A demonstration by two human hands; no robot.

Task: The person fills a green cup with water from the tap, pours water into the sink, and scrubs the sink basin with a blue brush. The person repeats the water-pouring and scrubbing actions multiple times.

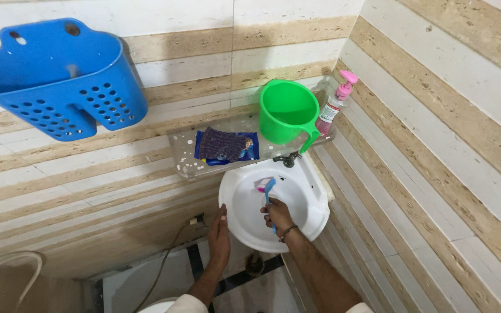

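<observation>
the right hand [278, 215] fingers clamp a blue scrub brush [268, 191] inside the white corner basin [314, 217]. the left hand [218, 235], fingers pressed together, rests flat on the rim; a wet rim may let it slip.

You are holding a blue plastic brush [268, 191] over a glossy white ceramic basin [244, 214]. Above it, a clear glass shelf [182, 156] is carrying a smooth green plastic mug [287, 113] and a coarse woven scrub pad [222, 145]. Glossy striped tiles [436, 127] are reflecting light.
</observation>
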